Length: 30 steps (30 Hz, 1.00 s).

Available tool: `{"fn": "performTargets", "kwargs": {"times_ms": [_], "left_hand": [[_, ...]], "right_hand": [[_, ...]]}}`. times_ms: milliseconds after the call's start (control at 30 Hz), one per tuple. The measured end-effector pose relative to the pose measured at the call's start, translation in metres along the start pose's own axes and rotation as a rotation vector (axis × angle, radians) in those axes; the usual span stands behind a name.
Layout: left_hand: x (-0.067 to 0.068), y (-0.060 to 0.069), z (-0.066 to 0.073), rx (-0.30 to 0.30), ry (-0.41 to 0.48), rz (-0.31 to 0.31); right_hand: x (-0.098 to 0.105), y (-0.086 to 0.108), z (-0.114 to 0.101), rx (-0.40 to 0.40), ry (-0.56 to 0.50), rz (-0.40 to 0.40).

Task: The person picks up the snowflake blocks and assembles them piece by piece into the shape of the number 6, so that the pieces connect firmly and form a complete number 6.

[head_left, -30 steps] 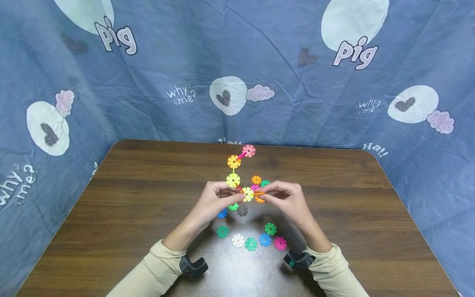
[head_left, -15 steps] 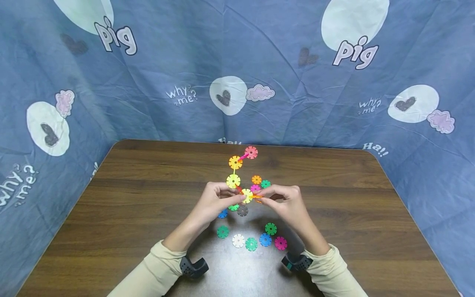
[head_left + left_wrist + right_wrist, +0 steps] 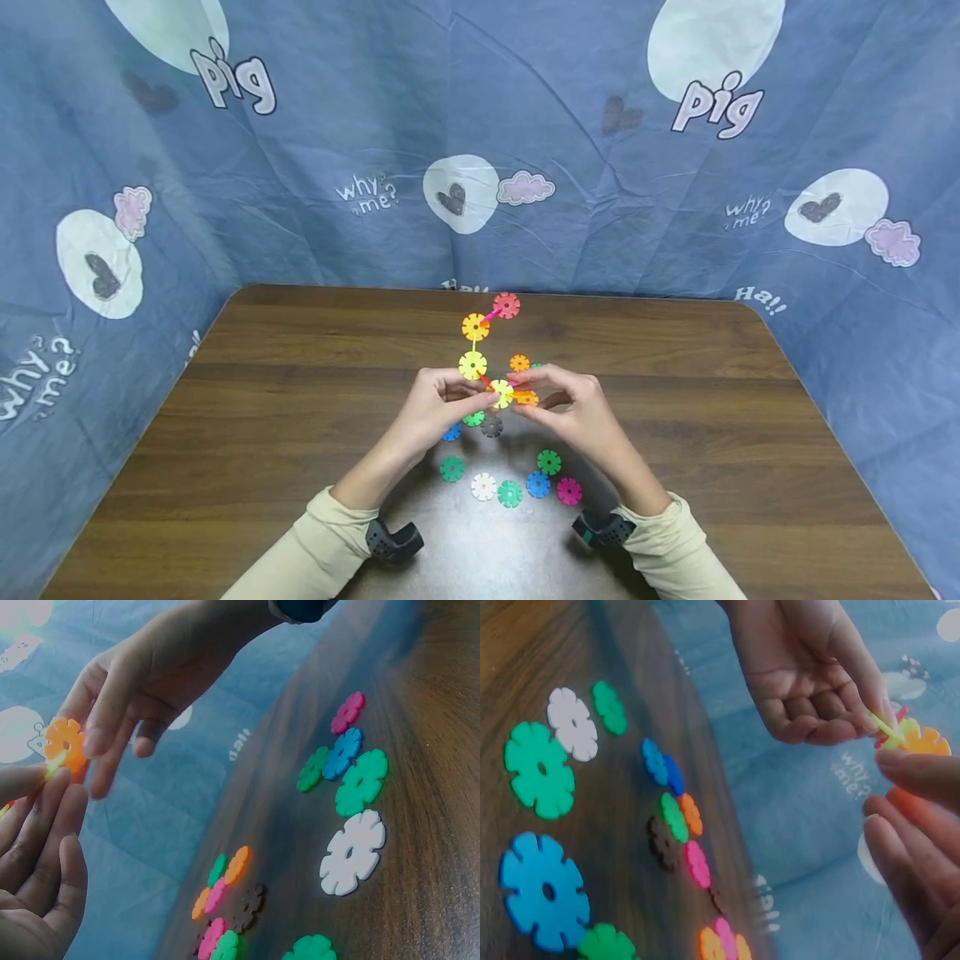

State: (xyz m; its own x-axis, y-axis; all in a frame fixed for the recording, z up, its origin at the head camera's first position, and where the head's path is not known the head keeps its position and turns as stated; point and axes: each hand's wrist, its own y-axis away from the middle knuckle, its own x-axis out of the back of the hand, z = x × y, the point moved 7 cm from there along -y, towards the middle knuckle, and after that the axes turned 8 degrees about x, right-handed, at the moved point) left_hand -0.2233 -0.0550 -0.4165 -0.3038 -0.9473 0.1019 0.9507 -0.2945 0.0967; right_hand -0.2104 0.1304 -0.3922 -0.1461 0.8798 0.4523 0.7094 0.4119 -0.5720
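A chain of notched snowflake discs hangs between both hands in the head view. My left hand (image 3: 446, 407) pinches the light yellow disc (image 3: 501, 394) at its near end. From there the chain runs up through another yellow disc (image 3: 472, 365) and a yellow-orange disc (image 3: 476, 327) to a pinkish-red disc (image 3: 507, 305). An orange disc (image 3: 65, 742) is attached to the light yellow one, seen face-on in the left wrist view. My right hand (image 3: 573, 404) holds this orange disc by thumb and finger; the fingers partly cover it in the right wrist view.
Loose discs lie on the wooden table (image 3: 300, 467) below the hands: a white disc (image 3: 483, 487), a pink disc (image 3: 569, 491), a blue disc (image 3: 537, 484) and several green ones. Another orange disc (image 3: 520, 363) lies behind the right hand. A blue printed cloth (image 3: 375, 108) surrounds the table.
My right hand's finger and thumb have spread a little wider around the orange disc. The left hand keeps its pinch, and the chain has swayed only slightly.
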Motion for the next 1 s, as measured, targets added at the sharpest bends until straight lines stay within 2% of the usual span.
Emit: {"fn": "performTargets", "kwargs": {"times_ms": [100,333,500,667,1000], "left_hand": [[0.000,0.000,0.000,-0.008,0.014,0.006],[0.001,0.000,-0.001,0.000,0.004,0.026],[0.003,0.001,0.000,0.010,-0.001,0.043],[0.005,0.001,-0.001,0.012,-0.005,0.054],[0.002,0.000,-0.002,-0.001,0.001,0.037]], "right_hand": [[-0.001,0.005,0.005,-0.065,0.036,-0.079],[-0.009,0.029,0.025,-0.164,0.108,-0.422],[-0.008,0.046,0.038,-0.260,0.137,-0.583],[-0.007,0.054,0.045,-0.302,0.133,-0.629],[-0.006,0.057,0.049,-0.358,0.119,-0.617]]}}
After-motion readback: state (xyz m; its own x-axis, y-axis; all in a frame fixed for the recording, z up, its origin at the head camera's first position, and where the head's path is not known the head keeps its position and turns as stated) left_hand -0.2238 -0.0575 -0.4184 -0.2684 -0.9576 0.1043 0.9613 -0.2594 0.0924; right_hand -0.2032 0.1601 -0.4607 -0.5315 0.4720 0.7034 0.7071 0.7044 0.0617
